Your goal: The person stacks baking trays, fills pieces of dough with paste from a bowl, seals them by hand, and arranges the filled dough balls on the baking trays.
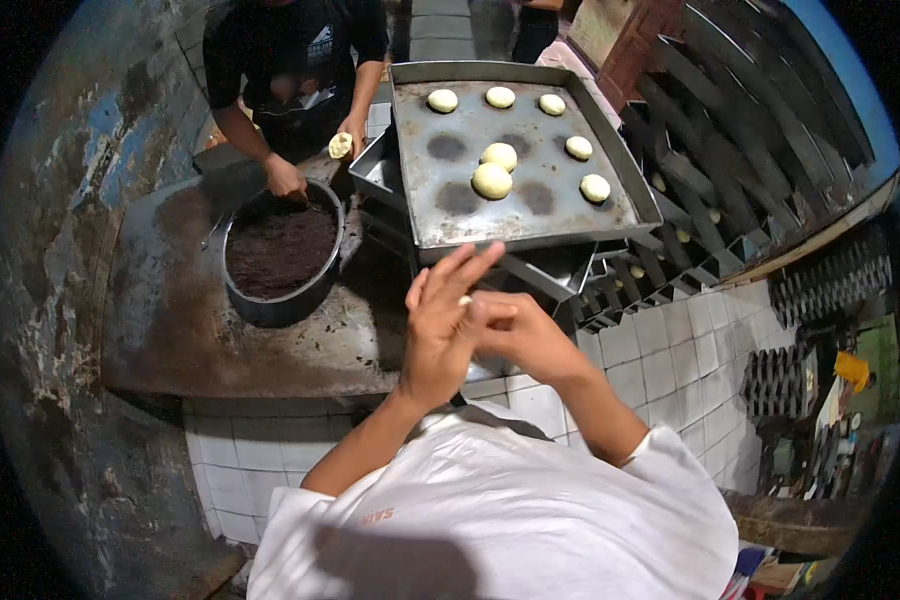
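Note:
My left hand point(440, 335) is raised in front of the tray, its fingers stretched out and its palm turned towards my other hand. Against that palm, my right hand point(515, 335) is closed, thumb and fingers pinched together. A tiny pale spot shows where the hands meet; I cannot make out what it is. Just beyond them is a metal baking tray point(435, 230) with several pale round dough balls. Two larger balls, a front one point(492, 181) and a back one point(499, 156), touch near the middle. Smaller ones, such as this dough ball point(595, 188), lie spaced along the back and right.
A pot point(270, 312) of dark crumbly filling point(280, 250) stands on the worn table point(170, 340) at left. Across it, a co-worker point(290, 60) has one hand in the pot and holds a dough piece point(340, 146). More trays lie beneath; dark metal racks point(700, 150) stand right.

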`<state>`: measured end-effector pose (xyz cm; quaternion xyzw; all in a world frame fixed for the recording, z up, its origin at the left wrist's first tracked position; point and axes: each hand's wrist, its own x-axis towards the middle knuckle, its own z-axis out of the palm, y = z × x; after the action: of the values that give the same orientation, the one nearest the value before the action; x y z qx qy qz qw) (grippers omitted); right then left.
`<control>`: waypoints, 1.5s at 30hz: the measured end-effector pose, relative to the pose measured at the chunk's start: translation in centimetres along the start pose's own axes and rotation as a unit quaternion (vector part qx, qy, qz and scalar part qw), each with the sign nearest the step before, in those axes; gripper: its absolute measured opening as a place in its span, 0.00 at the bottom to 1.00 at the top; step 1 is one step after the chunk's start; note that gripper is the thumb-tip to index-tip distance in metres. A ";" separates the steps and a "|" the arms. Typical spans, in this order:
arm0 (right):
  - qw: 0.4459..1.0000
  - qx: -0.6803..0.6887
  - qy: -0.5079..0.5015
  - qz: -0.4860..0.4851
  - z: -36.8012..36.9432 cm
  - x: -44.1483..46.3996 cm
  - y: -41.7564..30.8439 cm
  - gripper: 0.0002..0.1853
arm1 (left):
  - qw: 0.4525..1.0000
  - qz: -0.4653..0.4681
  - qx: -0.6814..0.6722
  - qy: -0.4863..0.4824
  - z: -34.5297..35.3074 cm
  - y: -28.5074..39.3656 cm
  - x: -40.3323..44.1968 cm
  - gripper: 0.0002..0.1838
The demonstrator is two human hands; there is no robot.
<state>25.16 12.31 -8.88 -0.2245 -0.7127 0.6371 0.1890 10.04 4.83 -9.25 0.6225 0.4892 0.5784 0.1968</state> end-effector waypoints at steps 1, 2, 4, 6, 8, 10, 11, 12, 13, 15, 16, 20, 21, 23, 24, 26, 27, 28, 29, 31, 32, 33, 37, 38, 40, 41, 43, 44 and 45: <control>0.998 0.040 -0.013 0.047 -1.4 -0.5 -0.2 0.15 | 1.000 -0.003 0.003 -0.016 0.4 0.3 -0.2 0.25; 0.992 0.081 -0.027 0.094 -2.8 -0.9 -0.6 0.17 | 0.999 -0.008 0.006 -0.032 0.8 0.5 -0.4 0.25; 0.991 0.057 -0.047 0.114 -6.7 -0.1 -3.7 0.22 | 1.000 -0.003 -0.009 0.028 0.2 0.2 -0.1 0.28; 0.990 -0.117 0.037 0.064 -10.9 1.7 -4.7 0.23 | 0.991 -0.019 -0.035 0.127 -1.7 -1.1 -0.6 0.25; 0.906 -0.411 0.093 -0.029 -15.2 4.5 -4.8 0.28 | 0.968 -0.072 -0.070 0.229 -3.9 -3.1 -2.3 0.23; 0.855 -0.494 0.097 -0.122 -19.6 6.8 -0.2 0.27 | 0.929 -0.103 -0.121 0.335 -6.0 -4.4 -4.3 0.18; 0.866 -0.496 0.035 -0.049 -20.7 6.8 1.0 0.27 | 0.919 -0.108 -0.109 0.363 -6.8 -4.8 -5.6 0.16; 0.869 -0.494 -0.028 0.025 -21.8 6.9 2.2 0.28 | 0.909 -0.113 -0.095 0.391 -7.7 -5.0 -7.0 0.15; 0.822 -0.550 -0.044 -0.140 -22.8 7.4 3.2 0.28 | 0.909 -0.122 -0.074 0.391 -8.6 -5.0 -8.2 0.15; 0.853 -0.516 -0.068 -0.042 -24.8 9.0 2.5 0.30 | 0.903 -0.157 -0.037 0.399 -9.4 -4.2 -10.1 0.13; 0.876 -0.471 -0.076 0.062 -25.2 9.6 1.3 0.32 | 0.896 -0.173 -0.026 0.408 -9.5 -4.1 -10.8 0.13; 0.873 -0.481 0.068 -0.044 -24.1 15.7 5.2 0.36 | 0.881 -0.182 -0.030 0.435 -9.7 -4.6 -11.3 0.12; 0.873 -0.482 0.066 -0.047 -23.8 16.6 7.3 0.36 | 0.878 -0.180 -0.027 0.443 -9.7 -4.7 -11.3 0.12; 0.813 -0.574 0.081 -0.048 -22.8 17.9 10.5 0.43 | 0.873 -0.177 -0.019 0.453 -9.7 -3.9 -11.4 0.12; 0.816 -0.571 0.078 -0.051 -22.2 17.8 10.4 0.43 | 0.871 -0.174 -0.012 0.459 -10.0 -3.5 -11.5 0.12; 0.827 -0.560 0.060 0.010 -21.2 17.1 9.4 0.49 | 0.858 -0.169 0.000 0.485 -10.4 -3.6 -12.4 0.11; 0.832 -0.550 0.076 0.010 -21.0 16.9 9.3 0.49 | 0.847 -0.167 0.003 0.504 -10.5 -3.8 -13.1 0.11; 0.830 -0.552 0.080 0.013 -21.0 16.8 9.4 0.49 | 0.849 -0.167 -0.002 0.501 -10.5 -4.2 -13.6 0.11; 0.831 -0.551 0.075 0.017 -21.0 16.9 9.3 0.49 | 0.837 -0.171 -0.037 0.519 -10.5 -4.7 -13.9 0.11; 0.846 -0.526 0.087 -0.018 -20.7 16.4 8.6 0.45 | 0.823 -0.175 -0.072 0.535 -10.3 -4.7 -13.6 0.11; 0.845 -0.527 0.086 -0.025 -20.8 16.1 7.8 0.45 | 0.822 -0.170 -0.071 0.539 -10.2 -4.5 -13.3 0.11; 0.857 -0.498 0.096 -0.090 -20.7 15.8 6.3 0.42 | 0.837 -0.159 -0.051 0.521 -10.2 -4.1 -12.7 0.10; 0.754 -0.614 0.058 -0.228 -18.5 14.5 2.6 0.29 | 0.876 -0.117 -0.053 0.466 -9.3 -3.6 -9.5 0.07; 0.694 -0.684 -0.005 -0.224 -17.9 14.0 2.4 0.24 | 0.895 -0.096 -0.078 0.429 -8.9 -3.9 -8.2 0.07; 0.682 -0.694 0.014 -0.232 -17.8 14.4 4.3 0.17 | 0.925 -0.089 -0.086 0.360 -7.1 -4.1 -5.3 0.07; 0.715 -0.670 0.025 -0.198 -17.5 14.4 3.6 0.14 | 0.938 -0.084 -0.093 0.324 -6.2 -4.1 -3.8 0.06; 0.770 -0.612 0.055 -0.174 -17.0 13.6 1.9 0.09 | 0.957 -0.062 -0.100 0.264 -4.6 -3.8 -1.4 0.06; 0.771 -0.609 0.056 -0.176 -16.5 12.7 0.9 0.09 | 0.964 -0.044 -0.102 0.240 -3.9 -3.7 -0.3 0.05; 0.790 -0.574 0.097 -0.194 -15.4 11.4 -0.7 0.09 | 0.968 -0.037 -0.108 0.225 -3.3 -3.5 0.8 0.05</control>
<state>24.25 31.27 -6.61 -0.2093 -0.9538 0.0356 0.2127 5.59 5.98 -10.88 0.4328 0.4777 0.7456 0.1687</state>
